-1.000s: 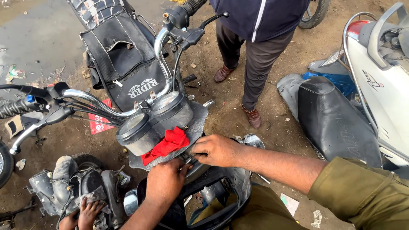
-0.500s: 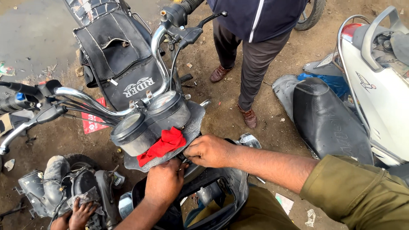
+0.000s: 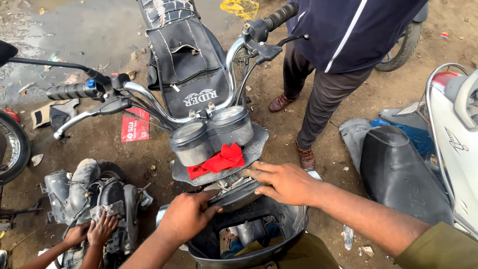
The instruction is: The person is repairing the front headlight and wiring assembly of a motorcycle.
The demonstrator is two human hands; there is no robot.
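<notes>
I face the front of a motorcycle with two round gauges (image 3: 211,135) on a grey bracket, and a red cloth (image 3: 219,160) tucked under them. Below hangs a black headlight shell (image 3: 279,238), open at the top with wires showing inside. My left hand (image 3: 186,216) grips the chrome headlight rim (image 3: 234,192) from the left. My right hand (image 3: 284,182) lies over the same rim from the right, fingers pressed along its top edge.
Chrome handlebars (image 3: 149,102) spread to both sides. A black tank bag (image 3: 191,74) sits behind. Someone in a dark jacket (image 3: 343,45) stands at the right. Another person's hands (image 3: 94,231) work on engine parts (image 3: 84,194) on the ground. A black seat (image 3: 398,169) and a white scooter (image 3: 455,144) lie right.
Both hands stay at the headlight rim. My right hand's fingers have spread flatter along the rim and my left hand has shifted slightly lower.
</notes>
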